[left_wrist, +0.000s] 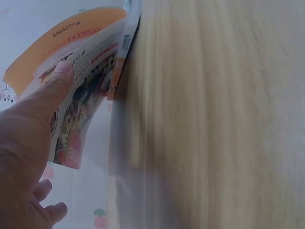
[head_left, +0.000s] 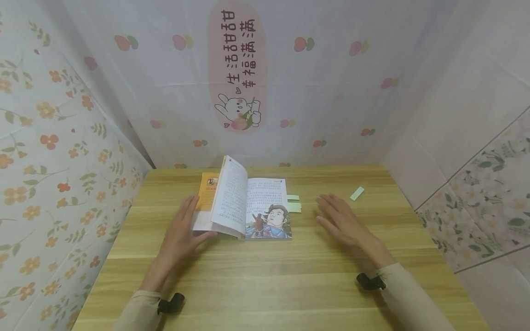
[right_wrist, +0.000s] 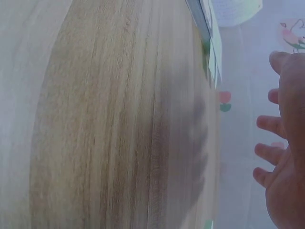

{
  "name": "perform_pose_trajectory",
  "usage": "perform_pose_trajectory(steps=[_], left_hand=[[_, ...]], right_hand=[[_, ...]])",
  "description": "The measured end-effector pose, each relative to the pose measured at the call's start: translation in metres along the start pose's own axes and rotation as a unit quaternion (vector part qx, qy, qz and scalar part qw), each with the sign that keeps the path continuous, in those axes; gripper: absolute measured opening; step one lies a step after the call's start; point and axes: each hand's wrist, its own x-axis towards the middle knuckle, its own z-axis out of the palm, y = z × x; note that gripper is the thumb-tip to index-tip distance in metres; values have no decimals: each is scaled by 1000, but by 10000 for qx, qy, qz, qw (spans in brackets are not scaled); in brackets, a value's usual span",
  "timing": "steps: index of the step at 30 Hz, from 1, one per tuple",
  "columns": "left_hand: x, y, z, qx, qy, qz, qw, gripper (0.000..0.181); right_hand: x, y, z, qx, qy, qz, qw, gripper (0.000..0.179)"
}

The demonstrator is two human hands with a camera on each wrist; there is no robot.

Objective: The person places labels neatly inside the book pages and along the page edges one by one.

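An open book (head_left: pixel 267 197) lies at mid-table, its right page flat with printed text and a drawn figure. On its left a thick group of pages (head_left: pixel 229 197) stands partly raised over the orange-and-white cover (head_left: pixel 203 220). My left hand (head_left: pixel 180 232) is beside that cover, thumb near its lower edge and fingers along its left side. In the left wrist view the thumb (left_wrist: pixel 55 88) overlaps the cover. Two pale green sticky tabs (head_left: pixel 294 208) stick out from the book's right edge. My right hand (head_left: pixel 345 220) hovers right of them, fingers extended, holding nothing.
A loose pale green strip (head_left: pixel 357 193) lies on the wooden table (head_left: pixel 265 285) beyond my right hand. Patterned curtains (head_left: pixel 314 92) hang behind and at both sides. Each wrist wears a black camera (head_left: pixel 171 304).
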Motion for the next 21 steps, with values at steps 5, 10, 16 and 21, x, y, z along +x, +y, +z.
perform_pose_trajectory(steps=[5,10,16,21], left_hand=[[3,6,-1,-328,100,-70,9994,128],[8,12,-1,-572,280,60,9980,130],[12,21,1,-786,429,282,9956,130],[17,30,3,-891,511,471,9936,130]], right_hand=[[0,-3,-1,50,-32,54,10000,67],[1,-7,-3,29,-14,9,10000,68],[7,-15,-2,4,35,-132,9999,69],[14,-27,-2,86,58,-258,9996,71]])
